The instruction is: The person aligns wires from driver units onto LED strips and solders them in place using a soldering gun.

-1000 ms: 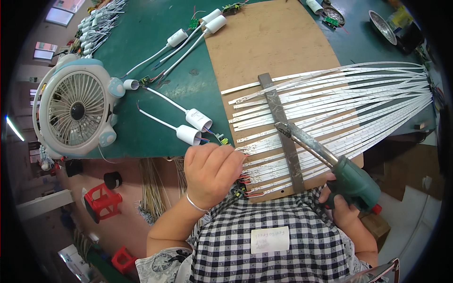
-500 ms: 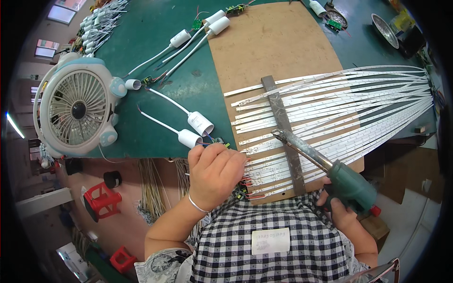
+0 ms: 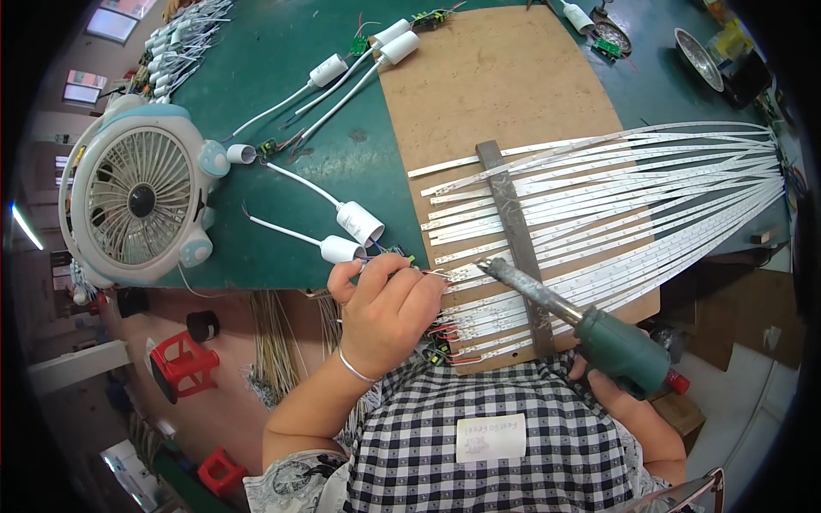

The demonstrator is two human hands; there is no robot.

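Observation:
My left hand (image 3: 389,303) is closed in a pinch at the near-left edge of a brown board. Thin wires (image 3: 438,273) stick out past its fingertips, beside the ends of white LED strips (image 3: 590,239). A small green circuit board (image 3: 395,253) shows just beyond the knuckles, partly hidden, next to a white cylindrical housing (image 3: 340,250). My right hand (image 3: 609,395) is wrapped round a green soldering gun (image 3: 623,350), which hides most of the fingers. The gun's metal tip rests over or close above a strip end, right of the wires; contact cannot be made out.
A dark bar (image 3: 516,227) lies across the strips on the brown board (image 3: 496,85). More white housings (image 3: 359,224) with cables lie on the green table (image 3: 282,205). A fan (image 3: 141,201) stands at left. Metal dishes (image 3: 697,58) sit far right.
The soldering gun has moved left and toward me, its tip coming down from the bar to the strip ends. My left hand has shifted slightly, and the nearest housing has moved a little left.

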